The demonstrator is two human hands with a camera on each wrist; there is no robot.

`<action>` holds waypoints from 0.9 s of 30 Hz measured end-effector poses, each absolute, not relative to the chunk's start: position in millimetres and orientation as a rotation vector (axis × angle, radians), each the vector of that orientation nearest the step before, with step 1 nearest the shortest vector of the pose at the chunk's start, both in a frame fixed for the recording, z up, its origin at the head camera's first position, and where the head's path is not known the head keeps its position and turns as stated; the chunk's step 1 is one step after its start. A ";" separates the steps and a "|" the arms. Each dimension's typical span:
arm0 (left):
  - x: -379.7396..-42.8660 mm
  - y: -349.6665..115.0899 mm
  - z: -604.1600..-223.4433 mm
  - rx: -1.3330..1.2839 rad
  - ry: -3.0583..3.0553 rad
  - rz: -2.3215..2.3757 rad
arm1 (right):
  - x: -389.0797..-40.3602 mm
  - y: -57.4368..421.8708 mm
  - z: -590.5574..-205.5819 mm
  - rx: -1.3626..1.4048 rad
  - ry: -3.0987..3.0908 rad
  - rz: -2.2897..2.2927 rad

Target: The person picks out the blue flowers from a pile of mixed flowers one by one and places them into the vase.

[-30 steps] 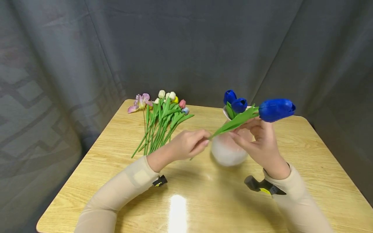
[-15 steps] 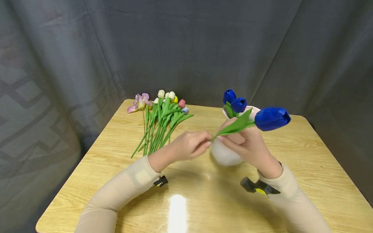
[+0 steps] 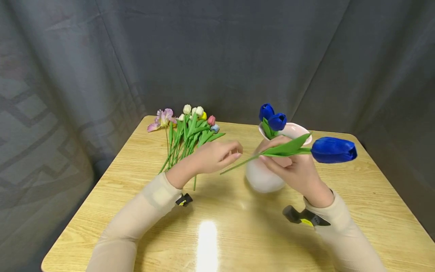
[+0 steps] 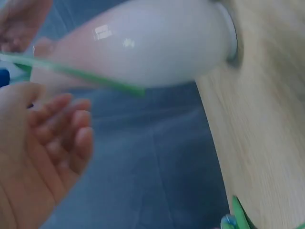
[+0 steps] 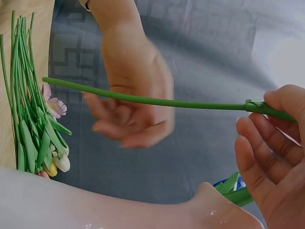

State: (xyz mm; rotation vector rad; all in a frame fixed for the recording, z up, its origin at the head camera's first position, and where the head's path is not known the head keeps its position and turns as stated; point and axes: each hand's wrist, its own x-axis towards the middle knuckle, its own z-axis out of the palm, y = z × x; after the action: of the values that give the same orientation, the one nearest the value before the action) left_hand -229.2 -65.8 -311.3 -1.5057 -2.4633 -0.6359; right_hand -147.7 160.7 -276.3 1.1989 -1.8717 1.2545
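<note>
My right hand (image 3: 299, 170) pinches a blue artificial tulip (image 3: 333, 150) where its leaves begin. The flower lies almost level, head to the right, its bare stem (image 5: 152, 101) pointing left. My left hand (image 3: 219, 155) is just beyond the stem's cut end in the head view, fingers loosely bent and holding nothing. Behind the right hand stands a white and pink vase (image 3: 263, 175) with a flared rim. Two blue tulips (image 3: 273, 117) stand in it, leaning to the left of its mouth. Part of the vase's neck is hidden by the right hand and the leaves.
Left of the vase, a loose bunch of artificial tulips (image 3: 187, 138) lies on the wooden table (image 3: 238, 234), with white, yellow, pink and light blue heads. A pinkish-purple flower (image 3: 163, 119) lies beside them. A grey curtain (image 3: 217, 56) hangs behind the table.
My left hand has let go of the tulip's stem and drawn slightly left. The tulip, first raised, has come down and turned more level in my right hand.
</note>
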 end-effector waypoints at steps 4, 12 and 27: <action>-245.5 -69.7 -312.9 -1.365 -2.789 -0.524 | -147.1 162.0 -277.2 1.185 -1.885 1.265; -262.8 -74.6 -335.6 -1.309 -3.328 -0.215 | -144.2 166.4 -278.4 1.118 -1.899 1.133; -259.2 -71.1 -338.7 -1.276 -3.389 -0.165 | -123.2 180.3 -238.7 0.973 -0.841 1.648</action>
State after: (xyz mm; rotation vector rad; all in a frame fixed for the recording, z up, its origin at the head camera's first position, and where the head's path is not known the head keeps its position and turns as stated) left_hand -259.2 -71.1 -338.7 -1.2758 -3.3888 -0.1645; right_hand -123.2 180.3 -238.7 0.9730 -0.8408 1.6482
